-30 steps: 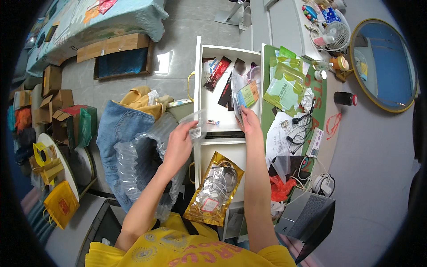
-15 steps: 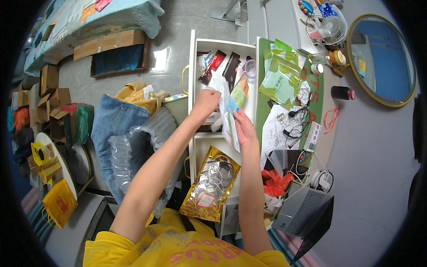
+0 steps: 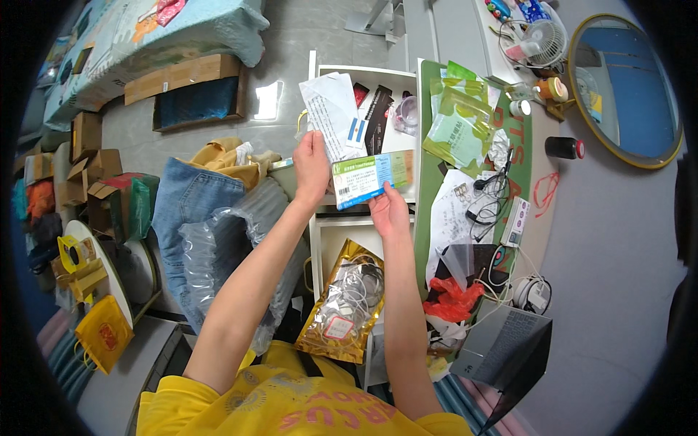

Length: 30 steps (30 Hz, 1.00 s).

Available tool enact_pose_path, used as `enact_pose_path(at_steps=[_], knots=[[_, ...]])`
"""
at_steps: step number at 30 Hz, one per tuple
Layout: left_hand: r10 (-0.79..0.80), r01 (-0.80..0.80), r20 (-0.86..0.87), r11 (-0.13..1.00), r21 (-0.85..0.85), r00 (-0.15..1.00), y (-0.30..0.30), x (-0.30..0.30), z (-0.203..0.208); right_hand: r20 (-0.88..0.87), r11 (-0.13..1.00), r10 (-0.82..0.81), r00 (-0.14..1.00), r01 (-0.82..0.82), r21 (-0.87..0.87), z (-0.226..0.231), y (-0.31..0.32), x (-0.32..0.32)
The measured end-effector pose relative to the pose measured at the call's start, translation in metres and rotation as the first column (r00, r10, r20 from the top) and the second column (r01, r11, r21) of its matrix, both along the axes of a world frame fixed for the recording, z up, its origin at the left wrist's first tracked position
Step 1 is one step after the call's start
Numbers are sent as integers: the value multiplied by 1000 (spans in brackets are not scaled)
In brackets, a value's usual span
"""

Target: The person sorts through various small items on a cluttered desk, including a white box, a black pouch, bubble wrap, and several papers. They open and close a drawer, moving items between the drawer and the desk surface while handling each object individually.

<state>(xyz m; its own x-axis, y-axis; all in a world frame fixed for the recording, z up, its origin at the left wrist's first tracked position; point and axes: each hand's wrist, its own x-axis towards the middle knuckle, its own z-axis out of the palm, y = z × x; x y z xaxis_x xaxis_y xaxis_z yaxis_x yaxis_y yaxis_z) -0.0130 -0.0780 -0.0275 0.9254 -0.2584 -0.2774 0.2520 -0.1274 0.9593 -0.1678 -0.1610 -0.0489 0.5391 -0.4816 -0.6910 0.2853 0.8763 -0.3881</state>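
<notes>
Two hands (image 3: 311,174) (image 3: 390,214) hold thin paper (image 3: 330,112) and rectangular packaging (image 3: 363,179).

The printed white papers (image 3: 329,116) and the green-and-blue packet (image 3: 363,179), bundled together half a second ago, are now apart: the left hand (image 3: 313,168) holds the papers over the left rim of the upper drawer (image 3: 397,140), hiding more of the red pack (image 3: 360,94), while the right hand (image 3: 390,211) has the packet turned crosswise above the drawer's near end
</notes>
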Motion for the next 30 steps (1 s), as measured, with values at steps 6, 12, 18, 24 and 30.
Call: enact_pose_path(at_steps=[6,12,18,24,30], knots=[[-39,48,138,997,-64,990,1,14,8,-293,979,-202,934,187,-79,-31,-20,34],[-12,26,148,995,-92,989,5,30,-1,-576,954,-195,794,17,-301,-36,-31,58],[-50,60,71,987,-152,996,7,41,0,-776,665,-337,533,-450,-597,-53,-35,41],[-241,198,-92,922,-332,966,12,37,6,-563,354,-111,819,-497,-792,43,2,63],[-444,291,-312,854,-432,840,12,16,53,-218,739,165,962,-267,-618,103,4,39]])
